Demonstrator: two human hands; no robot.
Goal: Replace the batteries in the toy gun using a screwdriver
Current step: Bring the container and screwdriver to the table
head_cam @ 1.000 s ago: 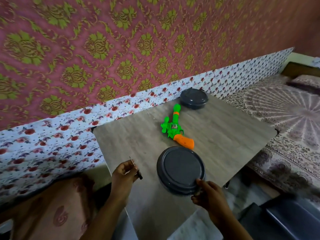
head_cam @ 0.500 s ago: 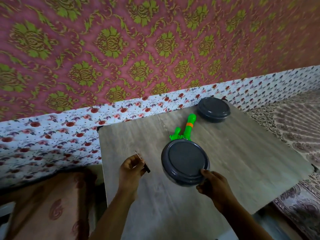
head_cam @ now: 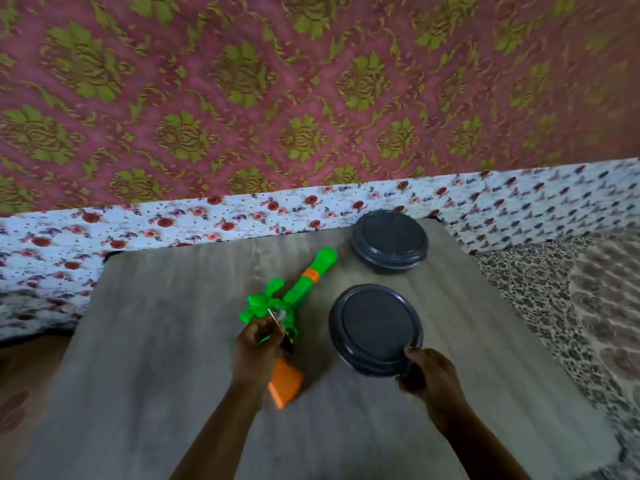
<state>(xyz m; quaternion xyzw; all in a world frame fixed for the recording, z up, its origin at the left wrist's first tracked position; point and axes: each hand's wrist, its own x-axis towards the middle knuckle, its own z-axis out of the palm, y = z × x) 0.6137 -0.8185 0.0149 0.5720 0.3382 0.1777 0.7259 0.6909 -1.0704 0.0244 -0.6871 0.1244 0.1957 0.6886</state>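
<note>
A green toy gun (head_cam: 300, 285) with an orange grip lies on the grey wooden table (head_cam: 166, 341), barrel pointing to the far right. My left hand (head_cam: 258, 351) hovers over the gun's middle, closed on a small screwdriver (head_cam: 275, 318) whose thin metal tip sticks up. My right hand (head_cam: 427, 374) grips the near rim of a dark round lidded container (head_cam: 375, 327) just right of the gun. The gun's body under my left hand is hidden.
A second dark lidded container (head_cam: 389, 241) stands at the table's far edge. A floral cloth (head_cam: 173, 223) runs behind the table below patterned wallpaper. A patterned bed cover (head_cam: 568, 292) lies to the right.
The container in my right hand moved from in front of the gun to its right. My left hand with the screwdriver moved right, over the gun. The view tilted.
</note>
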